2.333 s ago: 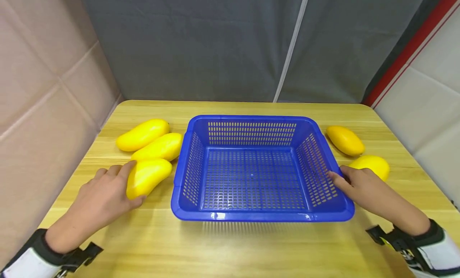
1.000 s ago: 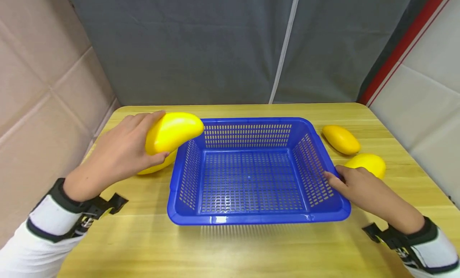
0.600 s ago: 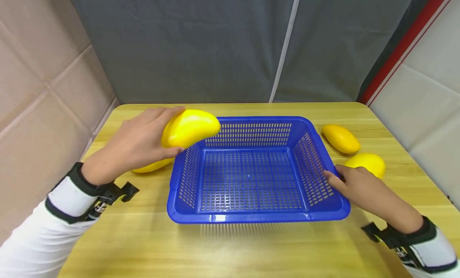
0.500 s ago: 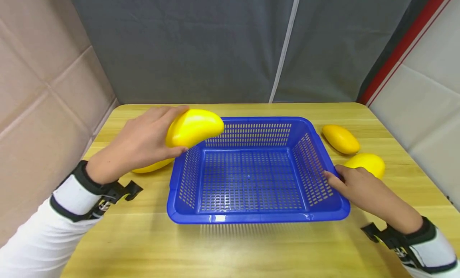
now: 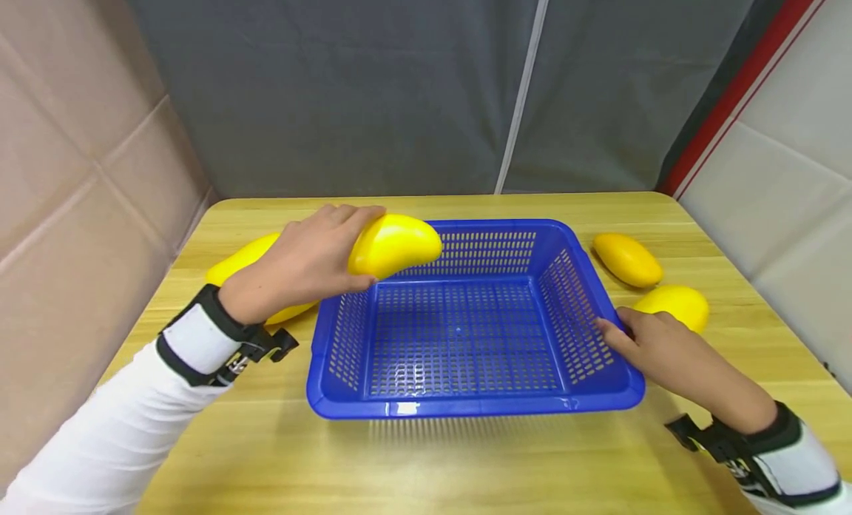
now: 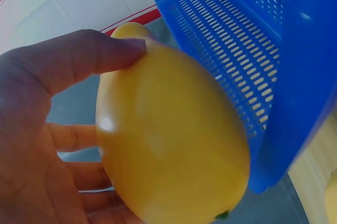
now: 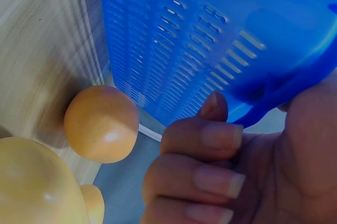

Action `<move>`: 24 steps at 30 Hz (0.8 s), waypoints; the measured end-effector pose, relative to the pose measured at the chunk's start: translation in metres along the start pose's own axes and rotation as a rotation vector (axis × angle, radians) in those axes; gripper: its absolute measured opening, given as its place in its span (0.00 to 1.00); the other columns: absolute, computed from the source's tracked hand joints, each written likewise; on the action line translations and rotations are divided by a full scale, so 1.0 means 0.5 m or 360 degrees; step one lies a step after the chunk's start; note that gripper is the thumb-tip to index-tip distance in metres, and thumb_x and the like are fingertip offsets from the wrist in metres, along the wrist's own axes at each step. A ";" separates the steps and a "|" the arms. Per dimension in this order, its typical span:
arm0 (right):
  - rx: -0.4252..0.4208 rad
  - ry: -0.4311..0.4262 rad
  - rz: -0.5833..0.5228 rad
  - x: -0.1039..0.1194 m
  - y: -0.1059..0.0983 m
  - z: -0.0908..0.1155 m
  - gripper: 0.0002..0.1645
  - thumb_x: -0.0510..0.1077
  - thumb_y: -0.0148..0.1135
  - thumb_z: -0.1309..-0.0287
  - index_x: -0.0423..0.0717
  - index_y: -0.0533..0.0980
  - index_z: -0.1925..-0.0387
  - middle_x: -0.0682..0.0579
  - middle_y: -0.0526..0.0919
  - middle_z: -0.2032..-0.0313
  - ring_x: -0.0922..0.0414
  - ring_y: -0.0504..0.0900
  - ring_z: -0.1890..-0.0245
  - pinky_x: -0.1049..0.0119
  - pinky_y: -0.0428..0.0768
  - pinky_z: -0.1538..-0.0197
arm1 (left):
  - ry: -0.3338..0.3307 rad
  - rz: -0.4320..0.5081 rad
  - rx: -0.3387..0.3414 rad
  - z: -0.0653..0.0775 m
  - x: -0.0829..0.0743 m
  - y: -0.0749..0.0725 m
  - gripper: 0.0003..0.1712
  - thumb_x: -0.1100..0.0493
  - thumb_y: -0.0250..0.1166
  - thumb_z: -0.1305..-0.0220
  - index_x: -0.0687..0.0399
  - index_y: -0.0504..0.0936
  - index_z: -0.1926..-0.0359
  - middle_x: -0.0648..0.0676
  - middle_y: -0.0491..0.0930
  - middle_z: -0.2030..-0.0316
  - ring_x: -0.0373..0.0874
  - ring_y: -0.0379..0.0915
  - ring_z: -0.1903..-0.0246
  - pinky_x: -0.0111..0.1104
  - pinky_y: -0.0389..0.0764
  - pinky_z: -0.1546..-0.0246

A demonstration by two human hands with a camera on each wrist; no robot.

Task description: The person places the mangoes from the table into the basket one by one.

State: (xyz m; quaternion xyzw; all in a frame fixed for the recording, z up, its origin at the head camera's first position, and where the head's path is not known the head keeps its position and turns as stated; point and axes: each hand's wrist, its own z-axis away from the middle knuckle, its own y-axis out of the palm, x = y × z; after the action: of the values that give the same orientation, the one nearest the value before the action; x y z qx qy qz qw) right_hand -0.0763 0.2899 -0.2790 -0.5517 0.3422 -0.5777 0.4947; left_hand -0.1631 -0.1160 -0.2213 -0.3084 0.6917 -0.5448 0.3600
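Note:
A yellow mango (image 5: 396, 245) is gripped between the thumb and fingers of my left hand (image 5: 316, 256), held above the left rim of a blue plastic basket (image 5: 475, 405). Up close in the left wrist view, the mango (image 6: 174, 134) has a small green stem spot at one end. My right hand (image 5: 665, 345) pinches the basket's right rim, thumb on the inner side and fingers curled under the edge outside. The mesh floor of the basket shows with nothing lying on it.
Behind my left forearm, mangoes (image 5: 242, 259) lie partly hidden on the wooden table (image 5: 426, 463). Right of the basket rest an orange-yellow mango (image 5: 627, 260) and a yellower mango (image 5: 675, 306), close to my right hand. A grey curtain (image 5: 346, 93) hangs behind the table.
My left hand has picked the nearest left mango off the table and carried it up and rightward to the basket's left rim. The right hand keeps its hold on the basket.

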 end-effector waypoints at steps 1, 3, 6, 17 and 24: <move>0.0003 0.0000 -0.0004 0.000 0.000 0.000 0.27 0.59 0.42 0.29 0.40 0.73 0.65 0.57 0.73 0.83 0.60 0.71 0.82 0.65 0.66 0.78 | 0.0001 0.0003 0.0008 -0.003 -0.002 0.002 0.49 0.47 0.73 0.51 0.56 0.62 0.31 0.62 0.72 0.43 0.56 0.69 0.48 0.52 0.77 0.60; 0.0007 -0.0002 -0.0012 0.000 0.001 -0.001 0.27 0.59 0.42 0.29 0.39 0.73 0.64 0.57 0.73 0.83 0.60 0.72 0.82 0.65 0.66 0.78 | 0.0011 0.0004 0.0011 -0.008 -0.005 0.005 0.49 0.47 0.73 0.51 0.56 0.62 0.32 0.61 0.72 0.44 0.56 0.69 0.48 0.52 0.77 0.60; -0.0002 -0.0005 -0.0006 0.000 0.001 -0.002 0.27 0.59 0.42 0.29 0.39 0.73 0.64 0.57 0.73 0.83 0.60 0.72 0.82 0.65 0.66 0.78 | 0.0038 0.0010 0.0013 -0.015 -0.009 0.008 0.48 0.47 0.73 0.51 0.56 0.62 0.32 0.61 0.73 0.44 0.56 0.69 0.48 0.50 0.77 0.60; 0.0006 0.0008 -0.0008 0.001 0.000 0.000 0.27 0.60 0.41 0.29 0.40 0.73 0.64 0.57 0.73 0.83 0.60 0.72 0.82 0.66 0.66 0.79 | 0.0114 -0.0030 0.0083 -0.052 -0.014 0.031 0.49 0.46 0.74 0.52 0.56 0.62 0.32 0.60 0.74 0.47 0.54 0.71 0.52 0.47 0.78 0.61; 0.0017 0.0012 -0.0030 -0.001 0.004 0.001 0.28 0.60 0.41 0.28 0.39 0.73 0.63 0.57 0.74 0.83 0.60 0.72 0.82 0.65 0.67 0.78 | 0.0129 -0.0038 0.0169 -0.071 -0.018 0.049 0.48 0.47 0.74 0.52 0.57 0.63 0.33 0.59 0.75 0.50 0.52 0.72 0.55 0.46 0.78 0.63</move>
State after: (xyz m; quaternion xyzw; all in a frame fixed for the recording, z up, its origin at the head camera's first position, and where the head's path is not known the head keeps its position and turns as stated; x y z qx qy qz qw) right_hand -0.0755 0.2900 -0.2811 -0.5501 0.3358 -0.5861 0.4910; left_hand -0.1887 -0.0846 -0.2383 -0.2747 0.6720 -0.5971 0.3412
